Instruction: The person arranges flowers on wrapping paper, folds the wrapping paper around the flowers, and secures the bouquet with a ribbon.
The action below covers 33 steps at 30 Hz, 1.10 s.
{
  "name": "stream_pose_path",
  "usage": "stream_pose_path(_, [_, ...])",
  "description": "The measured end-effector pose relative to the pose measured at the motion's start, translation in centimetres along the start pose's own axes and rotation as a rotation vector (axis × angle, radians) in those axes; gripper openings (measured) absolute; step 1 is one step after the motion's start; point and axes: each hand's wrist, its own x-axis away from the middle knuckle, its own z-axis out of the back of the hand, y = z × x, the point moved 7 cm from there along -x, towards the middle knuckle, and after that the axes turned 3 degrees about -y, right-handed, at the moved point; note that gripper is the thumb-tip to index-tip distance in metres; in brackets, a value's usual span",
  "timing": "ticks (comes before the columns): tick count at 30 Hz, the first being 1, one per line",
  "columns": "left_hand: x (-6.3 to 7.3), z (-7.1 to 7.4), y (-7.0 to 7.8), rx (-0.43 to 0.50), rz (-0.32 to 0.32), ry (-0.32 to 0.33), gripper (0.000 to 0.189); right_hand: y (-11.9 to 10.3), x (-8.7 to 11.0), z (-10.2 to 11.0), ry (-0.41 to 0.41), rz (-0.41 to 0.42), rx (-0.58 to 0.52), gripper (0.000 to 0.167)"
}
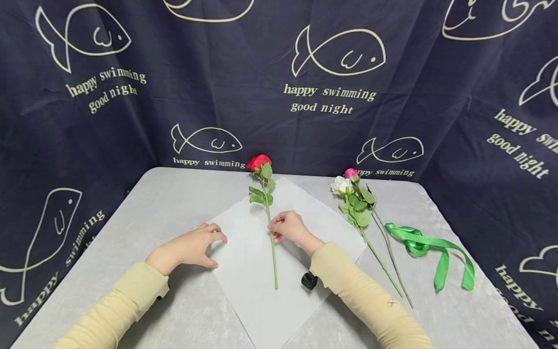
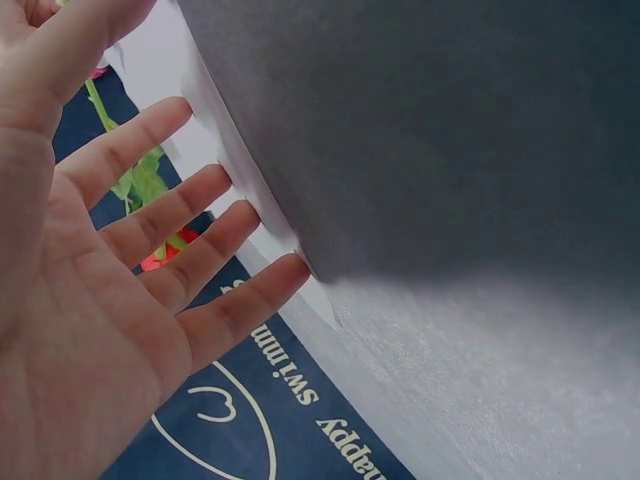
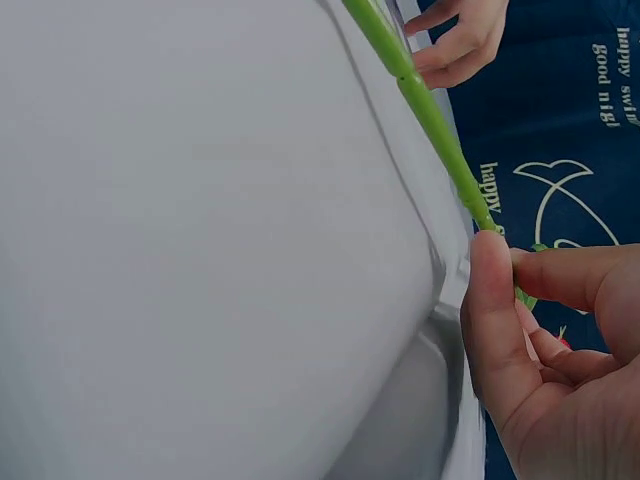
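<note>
1. The backdrop curtain (image 1: 279, 87), dark blue with fish outlines and printed words, is enclosing the work area on three sides.
2. The table (image 1: 152, 203), covered in pale grey cloth, is carrying every item.
3. The sheet of white paper (image 1: 261, 300) is lying flat at the table's centre, turned so that one corner is pointing toward the person.
4. The red rose (image 1: 259, 162) is lying along the middle of the sheet, bloom at the far corner, stem end toward the person.
5. The pink and white roses (image 1: 346, 183) are lying together just off the sheet's right edge, and the green ribbon (image 1: 418, 242) is lying loose beside their stems.
6. The left hand (image 1: 192, 247) is resting with straight, spread fingers (image 2: 235, 225), holding nothing, fingertips touching the sheet's left corner.
7. The right hand (image 1: 289, 227) is pinching the red rose's stem (image 3: 430, 110) between thumb and forefinger, midway along its length.
8. A small black object (image 1: 309, 280) is sitting on the sheet near the right sleeve; its type cannot be determined.
9. Risk, as judged: the thin pinch is leaving the stem free to roll or swing off the centre line, and the light fingertip contact is letting the sheet slide or crease.
</note>
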Motion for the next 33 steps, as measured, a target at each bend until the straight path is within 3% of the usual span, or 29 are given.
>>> stream_pose_path(11, [0.0,-0.3,-0.1,-0.012,0.033,-0.023,0.056,0.3,-0.3,-0.2,-0.007,-0.005,0.057,0.008])
stream_pose_path(19, [-0.5,-0.2,0.2,-0.125,0.038,0.005,0.060,0.3,-0.3,-0.4,-0.011,0.001,0.089,0.008])
stream_pose_path(23, [-0.8,-0.4,0.1,-0.136,0.040,0.003,0.069,0.4,-0.2,-0.4,-0.012,0.003,0.093,0.008])
stream_pose_path(33, [-1.4,-1.2,-0.1,-0.131,-0.001,-0.027,0.073,-0.2,0.7,0.0,-0.029,0.054,0.149,0.014])
